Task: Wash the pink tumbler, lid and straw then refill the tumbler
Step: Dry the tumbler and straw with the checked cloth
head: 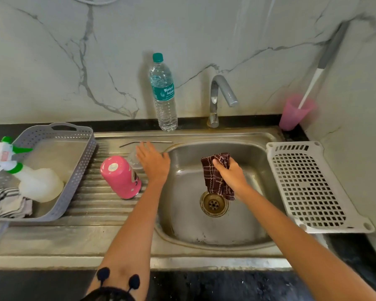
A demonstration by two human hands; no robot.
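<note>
While both forearms reach out from the near edge of the bench (345, 253), the right hand (231, 173) is clenched around a dark checked cloth (216, 175), which hangs over the sink basin (182, 224) just above the drain (214, 204). The left hand (153, 162) is spread open, fingers extended, over the basin's left rim, and it rests on or just over a clear lid (134, 160); whether it touches the lid cannot be told. Just left of that hand the pink tumbler (119, 177) stands upside down on the ribbed drainboard (100, 205), its base upward. Farther left, at the bench's left edge, a grey perforated basket (78, 166) holds a white spray bottle (30, 177) with green trim, lying on its side, and a striped rag (9, 203). On the right side of the sink lies a white slotted tray (310, 187). Beyond the left hand, a thin metal straw (146, 142) lies flat along the back rim of the sink. Behind it, against the marble wall at the back edge of the bench, a capped water bottle (163, 94) stands upright, with the steel tap (220, 98) to its right. In the far right corner a pink cup (294, 114) holds a long-handled white and grey utensil (317, 79) leaning against the wall.
</note>
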